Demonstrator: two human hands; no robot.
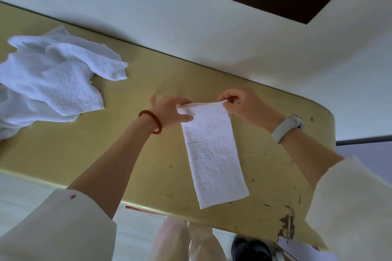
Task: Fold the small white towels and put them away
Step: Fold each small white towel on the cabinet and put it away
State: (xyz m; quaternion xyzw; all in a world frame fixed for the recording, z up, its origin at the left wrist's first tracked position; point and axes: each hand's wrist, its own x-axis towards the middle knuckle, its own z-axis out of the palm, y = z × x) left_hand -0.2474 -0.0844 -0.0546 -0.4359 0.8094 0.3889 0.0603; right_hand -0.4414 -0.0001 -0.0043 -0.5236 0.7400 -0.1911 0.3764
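A small white towel (pixel 212 154), folded into a long narrow strip, lies on the yellow table (pixel 84 154) and runs from the far side toward the near edge. My left hand (pixel 169 112) pinches its far left corner. My right hand (pixel 244 104) pinches the far right corner. The far end is lifted slightly off the table between both hands. A loose heap of unfolded white towels (pixel 48 82) lies at the table's left.
The table's far edge meets a pale wall (pixel 191 27). Its near right corner (pixel 288 224) is chipped and worn. Below the near edge I see my legs (pixel 186 241) and dark shoes (pixel 250 248) on a light floor.
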